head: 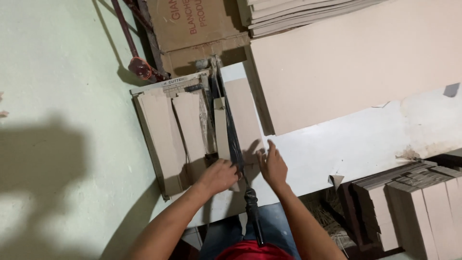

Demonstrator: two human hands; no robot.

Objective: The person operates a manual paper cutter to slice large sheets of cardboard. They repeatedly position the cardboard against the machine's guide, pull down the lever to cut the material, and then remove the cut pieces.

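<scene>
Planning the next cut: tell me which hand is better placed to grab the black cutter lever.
Probably left. The left hand rests against the long black cutter lever, while the right hand lies flat on the tan cardboard strip.

A red top [248,251] and blue jeans [231,231] are being worn; both forearms are being left bare, no sleeves, no gloves, no rings or watch being shown on either hand.

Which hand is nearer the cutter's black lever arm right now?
Left. The left hand rests against the black lever arm, apparently touching it. The right hand lies flat on the cardboard strip, just to the lever's right, apart from it.
</scene>
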